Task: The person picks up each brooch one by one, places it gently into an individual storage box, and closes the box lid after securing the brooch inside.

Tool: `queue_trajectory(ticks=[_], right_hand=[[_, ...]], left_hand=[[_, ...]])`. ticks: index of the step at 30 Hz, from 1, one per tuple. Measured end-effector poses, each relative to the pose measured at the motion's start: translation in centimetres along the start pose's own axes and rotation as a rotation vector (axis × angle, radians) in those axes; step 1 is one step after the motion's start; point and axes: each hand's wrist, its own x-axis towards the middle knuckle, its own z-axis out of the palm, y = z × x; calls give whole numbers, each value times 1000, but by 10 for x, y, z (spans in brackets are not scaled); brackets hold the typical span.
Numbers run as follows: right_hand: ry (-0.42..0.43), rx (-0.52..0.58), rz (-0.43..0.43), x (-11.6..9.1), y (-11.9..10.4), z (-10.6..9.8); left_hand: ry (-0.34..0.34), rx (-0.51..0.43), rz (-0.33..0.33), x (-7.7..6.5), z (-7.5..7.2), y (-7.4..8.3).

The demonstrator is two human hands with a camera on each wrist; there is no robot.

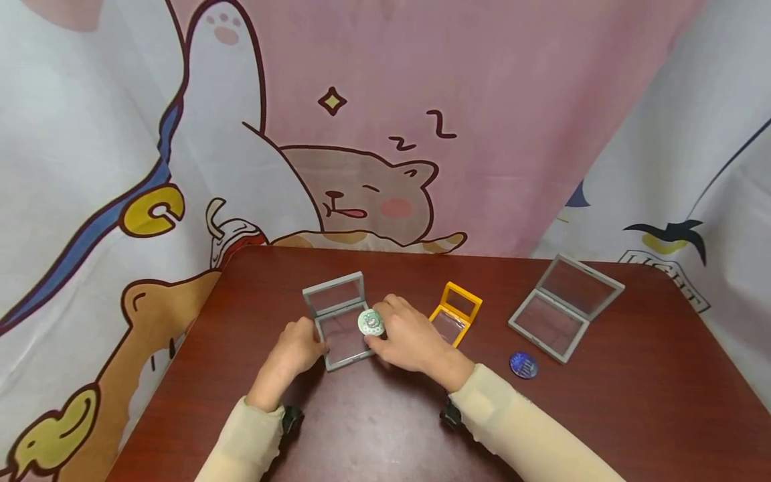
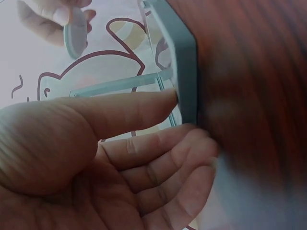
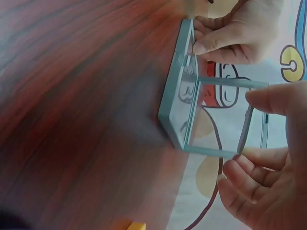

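Note:
A grey hinged frame case (image 1: 351,361) with clear panels lies on the table, its lid raised at the back. My left hand (image 1: 298,348) grips the case's left edge; in the left wrist view the thumb (image 2: 139,112) presses one side of the rim with the fingers opposite. Over the right part of the case, my right hand (image 1: 409,335) pinches a round pale-green badge (image 1: 370,322) with a small printed figure. The right wrist view shows this badge (image 3: 246,127) edge-on between thumb and fingers, apart from the case's base. The hand partly covers the case's right edge.
A small yellow hinged case (image 1: 464,292) stands with its lid up, right of my right hand. Farther right is another grey case (image 1: 536,343), lid up, with a blue round badge (image 1: 523,365) in front of it. A printed curtain (image 1: 506,134) hangs behind the table.

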Motion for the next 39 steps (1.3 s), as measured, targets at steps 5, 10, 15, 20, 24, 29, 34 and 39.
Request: queue_trajectory(ticks=[5,10,15,20,24,29,34,39], right_hand=[[25,15,17,7,-7,8],[7,-8,30,12,-12,18],[-19,-34,35,15,-15,28],[-34,-69,23,17,-17,39],[-56,-122,29,18,-18,44],[-79,-204,34,19,-18,48],[-92,-245,18,19,-19,50],[-113,-253,10,19,-20,52]], left_hand=[[-2,5,15,0,0,1],[-21,0,19,1,0,1],[-32,-10,20,1,0,0],[-37,-9,10,1,-1,-1],[-44,-14,5,1,-2,0],[-61,-17,-2,2,-4,1],[-66,-19,-1,1,-4,-1],[-53,-20,9,1,-4,-2]])
